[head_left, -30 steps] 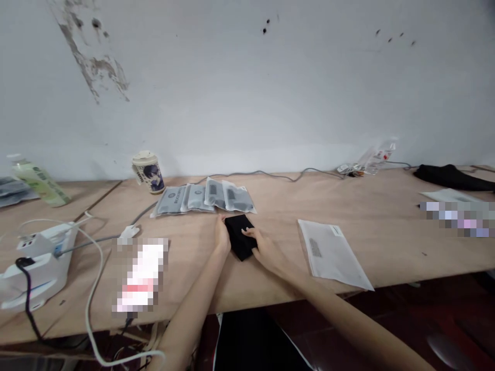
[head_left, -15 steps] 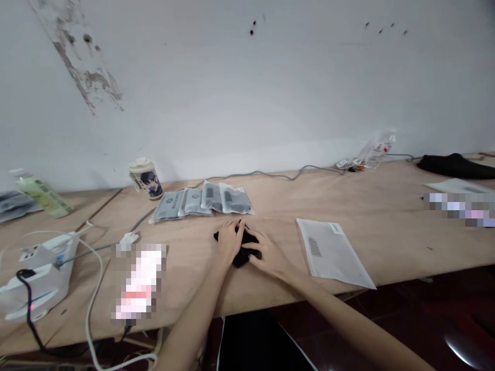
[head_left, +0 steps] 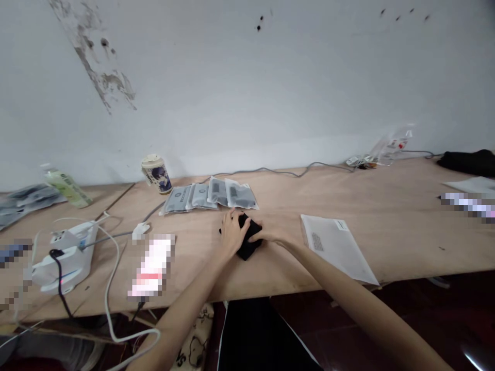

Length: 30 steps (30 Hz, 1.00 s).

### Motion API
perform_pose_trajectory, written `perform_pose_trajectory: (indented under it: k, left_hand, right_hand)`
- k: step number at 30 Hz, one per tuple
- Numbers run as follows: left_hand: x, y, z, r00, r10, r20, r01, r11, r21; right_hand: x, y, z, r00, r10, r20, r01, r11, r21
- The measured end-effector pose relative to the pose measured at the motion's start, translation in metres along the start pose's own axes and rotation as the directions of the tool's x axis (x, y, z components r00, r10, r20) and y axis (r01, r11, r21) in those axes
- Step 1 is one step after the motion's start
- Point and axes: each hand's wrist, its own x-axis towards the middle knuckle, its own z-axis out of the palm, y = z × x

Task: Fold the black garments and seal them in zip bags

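A bunched piece of black cloth (head_left: 249,243) lies on the plywood table (head_left: 348,188), just in front of the packs. My left hand (head_left: 234,234) grips its left side from above, with the fingers curled over it. My right hand (head_left: 275,228) comes in from the right and holds its right edge with the fingertips. Both hands hide part of the cloth, so its shape cannot be made out. Just beyond the hands lie several grey sealed plastic packs (head_left: 211,197) in an overlapping row. Neither hand touches them.
To the right lies a white envelope (head_left: 336,250). A paper cup (head_left: 157,174) and a grey cable (head_left: 282,171) run along the wall side. On the left stand a white device (head_left: 65,263) with cords and a pixelated phone (head_left: 152,268). The table's front edge lies close below my forearms.
The cloth has gone from a flat dark rectangle to a bunched shape gripped by both hands. My hands have closed in on it, and the whole view has shifted slightly.
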Motion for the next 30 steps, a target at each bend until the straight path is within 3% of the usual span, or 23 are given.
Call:
perform_pose_trajectory:
  k: [2,4,5,7,9,10,11,15,18,20,22,23,25,27,30]
  left_hand:
    - [0.012,0.011,-0.024,0.986,0.14,0.094,-0.149,0.984,0.096]
    - [0.025,0.027,-0.05,0.904,0.28,0.322,-0.345,0.923,0.168]
    - [0.032,0.036,-0.06,0.841,0.295,0.454,-0.413,0.892,0.186]
    - [0.043,0.054,-0.075,0.66,0.194,0.726,-0.476,0.855,0.204]
    - [0.048,0.066,-0.078,0.474,0.082,0.876,-0.462,0.871,0.168]
    - [0.049,0.069,-0.077,0.423,0.059,0.904,-0.44,0.886,0.148]
    - [0.049,0.07,-0.074,0.41,0.056,0.91,-0.417,0.899,0.133]
    - [0.043,0.065,-0.061,0.53,0.067,0.846,-0.351,0.925,0.146]
    - [0.043,0.063,-0.056,0.595,0.081,0.8,-0.357,0.918,0.172]
    - [0.044,0.063,-0.055,0.696,0.091,0.712,-0.368,0.897,0.245]
    - [0.043,0.059,-0.051,0.838,0.156,0.523,-0.369,0.867,0.333]
    - [0.041,0.055,-0.047,0.885,0.213,0.414,-0.376,0.851,0.367]
    - [0.031,0.042,-0.035,0.906,0.324,0.274,-0.413,0.822,0.393]
    - [0.017,0.024,-0.02,0.885,0.347,0.31,-0.45,0.81,0.377]
    - [-0.005,0.001,-0.001,0.886,0.227,0.404,-0.388,0.841,0.378]
  right_hand:
    - [-0.005,-0.01,-0.003,0.996,-0.086,0.037,0.089,0.993,-0.075]
    - [-0.014,-0.022,-0.007,0.975,-0.195,0.103,0.214,0.947,-0.241]
    - [-0.019,-0.028,-0.009,0.96,-0.24,0.147,0.276,0.904,-0.326]
    - [-0.03,-0.037,-0.011,0.922,-0.307,0.236,0.383,0.815,-0.435]
    - [-0.039,-0.042,-0.013,0.888,-0.358,0.291,0.457,0.766,-0.453]
    - [-0.043,-0.043,-0.014,0.884,-0.368,0.288,0.465,0.759,-0.456]
    - [-0.047,-0.042,-0.016,0.889,-0.371,0.269,0.457,0.757,-0.466]
    - [-0.05,-0.035,-0.027,0.919,-0.37,0.133,0.383,0.765,-0.517]
    - [-0.045,-0.03,-0.04,0.891,-0.449,0.071,0.419,0.752,-0.509]
    - [-0.041,-0.026,-0.052,0.841,-0.542,0.004,0.452,0.697,-0.557]
    - [-0.039,-0.02,-0.067,0.785,-0.614,-0.08,0.418,0.62,-0.664]
    - [-0.04,-0.015,-0.076,0.77,-0.626,-0.12,0.363,0.585,-0.725]
    - [-0.045,-0.003,-0.093,0.789,-0.581,-0.2,0.186,0.537,-0.823]
    - [-0.057,0.01,-0.105,0.837,-0.464,-0.291,-0.035,0.485,-0.874]
    - [-0.079,0.024,-0.111,0.864,-0.296,-0.408,-0.288,0.375,-0.881]
